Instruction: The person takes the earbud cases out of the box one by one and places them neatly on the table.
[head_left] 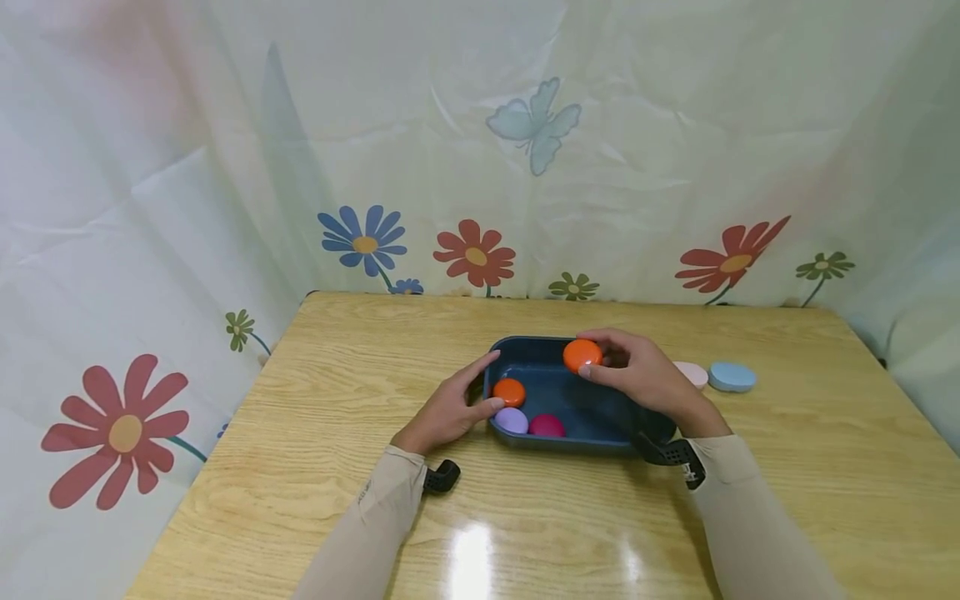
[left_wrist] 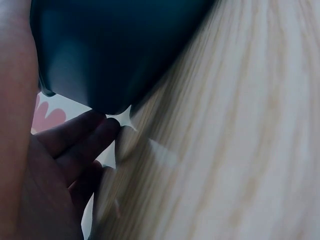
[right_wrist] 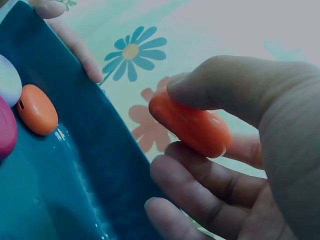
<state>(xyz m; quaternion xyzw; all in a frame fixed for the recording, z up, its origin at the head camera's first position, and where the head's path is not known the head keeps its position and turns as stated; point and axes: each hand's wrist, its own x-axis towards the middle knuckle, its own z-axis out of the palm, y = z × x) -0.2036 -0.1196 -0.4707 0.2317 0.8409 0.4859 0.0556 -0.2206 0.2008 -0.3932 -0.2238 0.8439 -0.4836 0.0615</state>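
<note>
My right hand [head_left: 637, 371] pinches a glossy orange rounded disc [head_left: 582, 356] between thumb and fingers, above the far side of a dark blue tray [head_left: 577, 446]. In the right wrist view the held disc [right_wrist: 192, 122] is tilted under the thumb. At the tray's left end my left hand [head_left: 450, 408] grips the wall, its thumb over the rim and its fingers along the outside. Inside the tray's left part lie another orange disc [head_left: 509, 392], a lilac one [head_left: 512, 420] and a magenta one [head_left: 547, 426]. A small dark slot shows on the side of the lying orange disc [right_wrist: 38, 110].
Right of the tray, a pale pink piece [head_left: 692, 374], partly behind my right hand, and a light blue oval piece [head_left: 732, 377] lie on the wooden table [head_left: 360, 358]. A flower-printed curtain [head_left: 420, 167] hangs behind the table. Both wrists wear black straps.
</note>
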